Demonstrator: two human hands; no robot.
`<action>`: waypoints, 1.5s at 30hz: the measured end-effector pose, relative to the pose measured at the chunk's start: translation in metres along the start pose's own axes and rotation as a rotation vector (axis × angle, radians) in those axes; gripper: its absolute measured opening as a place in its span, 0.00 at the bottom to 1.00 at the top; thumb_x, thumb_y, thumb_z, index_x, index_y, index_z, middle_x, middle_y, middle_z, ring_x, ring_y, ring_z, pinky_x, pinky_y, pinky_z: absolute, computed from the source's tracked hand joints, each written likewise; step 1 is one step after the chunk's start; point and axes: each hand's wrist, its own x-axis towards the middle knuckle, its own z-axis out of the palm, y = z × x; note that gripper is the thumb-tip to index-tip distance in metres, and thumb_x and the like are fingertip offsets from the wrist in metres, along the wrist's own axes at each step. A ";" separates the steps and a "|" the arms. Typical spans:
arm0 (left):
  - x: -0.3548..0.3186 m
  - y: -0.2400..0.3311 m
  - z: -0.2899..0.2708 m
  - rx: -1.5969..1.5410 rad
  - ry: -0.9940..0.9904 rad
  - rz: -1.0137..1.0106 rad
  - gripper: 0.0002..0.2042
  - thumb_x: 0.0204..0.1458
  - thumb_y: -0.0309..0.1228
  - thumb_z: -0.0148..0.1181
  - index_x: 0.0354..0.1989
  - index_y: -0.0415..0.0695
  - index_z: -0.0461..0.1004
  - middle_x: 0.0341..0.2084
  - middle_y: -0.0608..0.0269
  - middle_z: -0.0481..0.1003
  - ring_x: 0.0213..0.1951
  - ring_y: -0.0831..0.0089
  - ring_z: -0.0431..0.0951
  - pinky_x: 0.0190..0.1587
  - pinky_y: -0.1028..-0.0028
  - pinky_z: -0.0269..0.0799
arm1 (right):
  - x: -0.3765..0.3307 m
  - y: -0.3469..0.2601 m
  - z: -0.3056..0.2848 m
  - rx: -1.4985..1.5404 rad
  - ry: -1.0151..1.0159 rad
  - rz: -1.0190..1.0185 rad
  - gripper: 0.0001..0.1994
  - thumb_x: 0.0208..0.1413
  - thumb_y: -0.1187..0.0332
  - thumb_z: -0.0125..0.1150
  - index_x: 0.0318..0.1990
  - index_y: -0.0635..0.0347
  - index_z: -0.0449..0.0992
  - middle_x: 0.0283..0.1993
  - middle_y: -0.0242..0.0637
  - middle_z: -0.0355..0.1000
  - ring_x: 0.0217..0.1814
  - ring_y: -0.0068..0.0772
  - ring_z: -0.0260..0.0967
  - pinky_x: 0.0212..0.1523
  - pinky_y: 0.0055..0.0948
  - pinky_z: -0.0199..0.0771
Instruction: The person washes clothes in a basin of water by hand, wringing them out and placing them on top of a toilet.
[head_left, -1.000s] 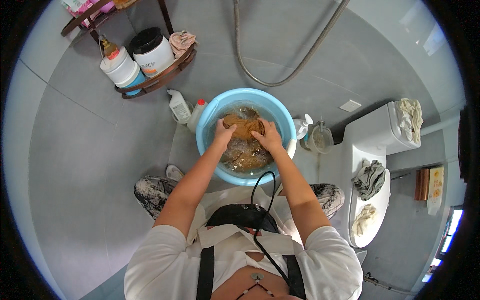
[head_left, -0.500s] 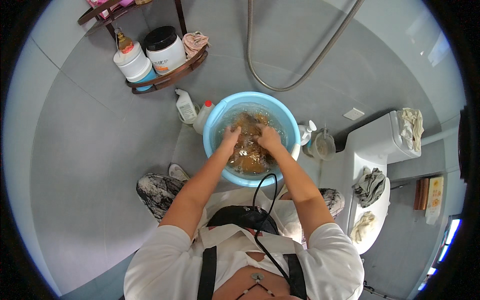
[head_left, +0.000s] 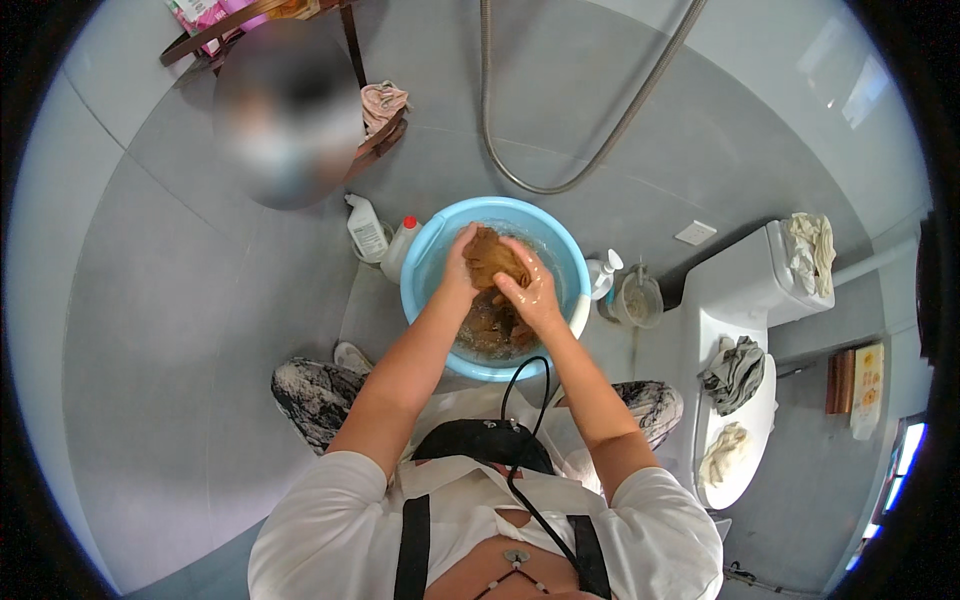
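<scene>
- The fingers of the left hand [head_left: 462, 268] and of the right hand [head_left: 530, 290] are closed around a wet brown cloth [head_left: 493, 262], which is gripped between both hands and lifted partly clear of the water, just above the centre of the frame.
- The cloth is held over a light blue basin [head_left: 420, 262]; its lower part is still sunk in the cloudy, brownish water.
- Water is likely to be splashed or dripped over the rim if the cloth is wrung or rubbed hard at this height, and the floor around the basin would be made slippery.
- The basin could be tipped if weight is pressed on its near edge, since it stands loose on the floor.
- The black cable [head_left: 520, 420] hanging from the chest runs close to the basin rim and could be wetted.
- A white spray bottle [head_left: 366, 228] and a red-capped bottle [head_left: 400, 246] just left of the basin could be knocked over by an elbow.
- The floor [head_left: 180, 330] is seen to be grey tile, in a small bathroom.
- A shower hose [head_left: 560, 180] loops across the upper centre.
- A white toilet [head_left: 740, 300] with rags laid on it stands at the right, and a small pot [head_left: 636, 298] sits between it and the basin.
- A rack [head_left: 375, 140] is seen at the upper left.
</scene>
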 end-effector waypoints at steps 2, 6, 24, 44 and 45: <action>0.012 -0.009 -0.004 0.038 0.042 0.024 0.15 0.54 0.41 0.45 0.43 0.43 0.66 0.41 0.58 0.69 0.44 0.61 0.70 0.44 0.62 0.68 | -0.005 -0.004 0.014 -0.155 0.054 -0.119 0.23 0.40 0.62 0.65 0.47 0.55 0.69 0.38 0.45 0.67 0.40 0.45 0.66 0.42 0.34 0.66; -0.001 -0.024 -0.001 0.162 -0.116 0.022 0.18 0.56 0.43 0.37 0.44 0.43 0.66 0.44 0.56 0.68 0.48 0.60 0.66 0.51 0.62 0.61 | -0.002 -0.008 0.030 -0.301 0.186 -0.060 0.17 0.42 0.61 0.62 0.39 0.57 0.73 0.35 0.44 0.70 0.37 0.47 0.68 0.38 0.35 0.69; -0.030 0.013 -0.038 1.383 0.351 0.107 0.31 0.44 0.39 0.60 0.56 0.45 0.55 0.50 0.49 0.57 0.53 0.58 0.60 0.53 0.64 0.58 | -0.009 0.090 -0.020 -0.590 -0.084 0.244 0.27 0.43 0.53 0.61 0.52 0.51 0.65 0.45 0.50 0.64 0.47 0.52 0.65 0.45 0.41 0.66; -0.016 0.049 -0.050 1.425 0.139 -0.166 0.28 0.41 0.25 0.62 0.55 0.44 0.63 0.43 0.61 0.71 0.39 0.70 0.72 0.38 0.71 0.69 | 0.007 0.107 -0.061 -0.244 -0.709 0.482 0.30 0.34 0.67 0.65 0.51 0.59 0.66 0.40 0.43 0.71 0.42 0.38 0.68 0.44 0.31 0.67; -0.012 0.052 -0.052 1.236 0.125 -0.180 0.29 0.41 0.25 0.62 0.56 0.44 0.61 0.43 0.62 0.70 0.39 0.70 0.72 0.37 0.71 0.69 | 0.005 0.110 -0.068 -0.120 -0.654 0.530 0.27 0.37 0.69 0.65 0.50 0.60 0.66 0.39 0.40 0.71 0.41 0.34 0.67 0.44 0.29 0.66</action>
